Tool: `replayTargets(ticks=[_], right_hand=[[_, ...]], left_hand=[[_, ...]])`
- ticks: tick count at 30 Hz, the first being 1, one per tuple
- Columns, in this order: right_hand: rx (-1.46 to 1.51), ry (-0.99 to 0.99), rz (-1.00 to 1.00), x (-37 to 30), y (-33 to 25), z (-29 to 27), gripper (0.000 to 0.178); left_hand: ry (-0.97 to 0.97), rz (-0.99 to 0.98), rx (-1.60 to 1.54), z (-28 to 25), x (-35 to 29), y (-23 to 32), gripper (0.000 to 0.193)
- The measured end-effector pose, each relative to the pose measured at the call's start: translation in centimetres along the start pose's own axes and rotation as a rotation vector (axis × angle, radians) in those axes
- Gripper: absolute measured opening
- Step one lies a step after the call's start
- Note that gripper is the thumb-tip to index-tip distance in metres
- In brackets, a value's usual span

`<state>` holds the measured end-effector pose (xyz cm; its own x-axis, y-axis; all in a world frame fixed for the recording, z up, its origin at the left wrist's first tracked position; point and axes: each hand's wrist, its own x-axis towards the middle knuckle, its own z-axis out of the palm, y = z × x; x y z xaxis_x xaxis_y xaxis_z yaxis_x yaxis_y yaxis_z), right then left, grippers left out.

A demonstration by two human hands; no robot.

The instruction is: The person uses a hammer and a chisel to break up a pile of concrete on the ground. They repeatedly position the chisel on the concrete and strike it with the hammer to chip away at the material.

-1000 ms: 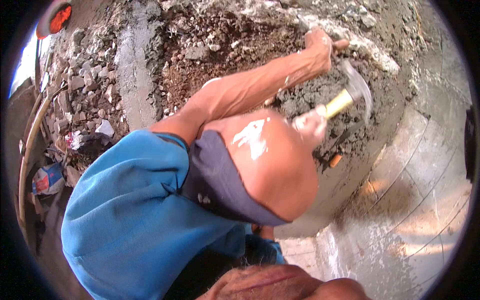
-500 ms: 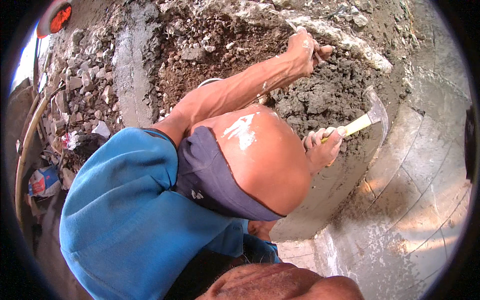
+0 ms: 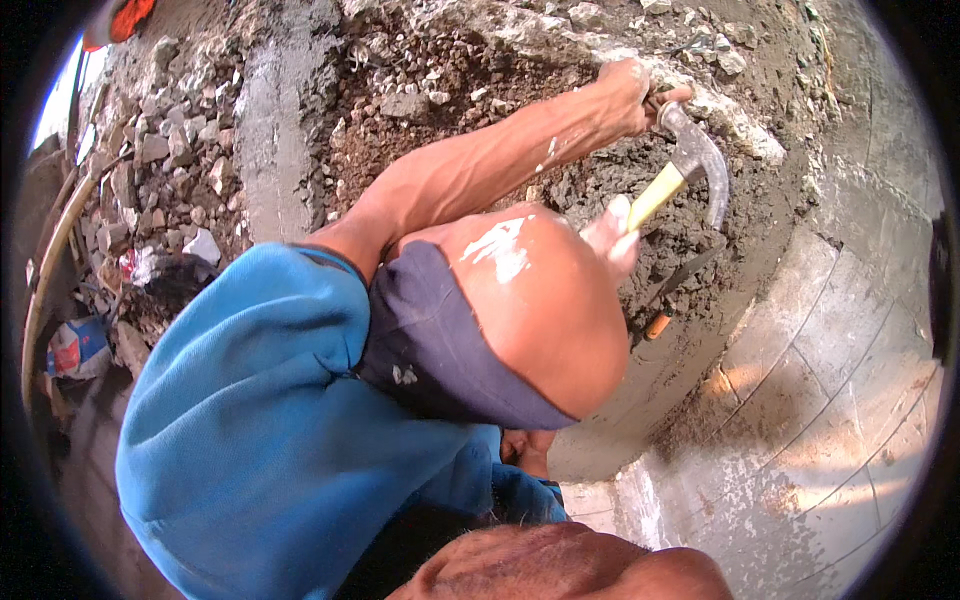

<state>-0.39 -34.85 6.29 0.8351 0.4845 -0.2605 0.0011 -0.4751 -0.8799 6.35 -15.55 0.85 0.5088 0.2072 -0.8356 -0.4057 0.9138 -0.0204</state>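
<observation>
My left hand (image 3: 632,98) reaches across my bent knee (image 3: 535,310) to the edge of a dirt trench. Its fingers are curled closed, and what they hold is hidden behind the hammer head. A claw hammer (image 3: 656,194) with a pale yellow handle is gripped in my right hand (image 3: 613,238), which shows only partly past the knee. The hammer's head is raised right beside the left fingers; whether it touches them I cannot tell. Below the hammer, on dark wet mortar (image 3: 590,185), lies a tool with a dark narrow blade and an orange handle end (image 3: 657,325).
Broken stones (image 3: 155,165) are heaped at the left, beside a smooth grey concrete strip (image 3: 277,140). A pale ridge of concrete (image 3: 745,128) runs behind the mortar. Grey block walling (image 3: 820,350) stands at the right. A curved pole (image 3: 45,270) and crumpled wrapper (image 3: 78,350) lie far left.
The hammer has swung up and left, its head now beside my left hand. My left hand has shifted slightly right. The orange-ended tool, hidden before, now shows.
</observation>
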Motion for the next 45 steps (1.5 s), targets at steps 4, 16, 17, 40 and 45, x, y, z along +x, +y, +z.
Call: replayTargets(ticks=[4,16,17,40,45], right_hand=[[0.31,0.12,-0.163,-0.9,-1.8,-6.6,0.022],[-0.089,0.048,0.198,-3.5,3.0,1.0,0.044],[-0.014,0.059,0.209,-3.6,3.2,0.7,0.044],[0.336,0.175,0.367,-2.5,2.9,-5.7,0.051],[0.109,0.239,0.291,-2.0,4.3,-7.9,0.052]], left_hand=[[-0.103,-0.036,0.027,-1.9,0.8,0.5,0.022],[-0.127,-0.067,0.091,-4.2,0.1,1.6,0.025],[-0.278,-0.001,0.305,-6.0,0.8,1.9,0.024],[-0.537,1.275,2.657,-2.4,8.1,19.0,0.055],[-0.357,1.219,2.557,1.2,3.2,21.4,0.039]])
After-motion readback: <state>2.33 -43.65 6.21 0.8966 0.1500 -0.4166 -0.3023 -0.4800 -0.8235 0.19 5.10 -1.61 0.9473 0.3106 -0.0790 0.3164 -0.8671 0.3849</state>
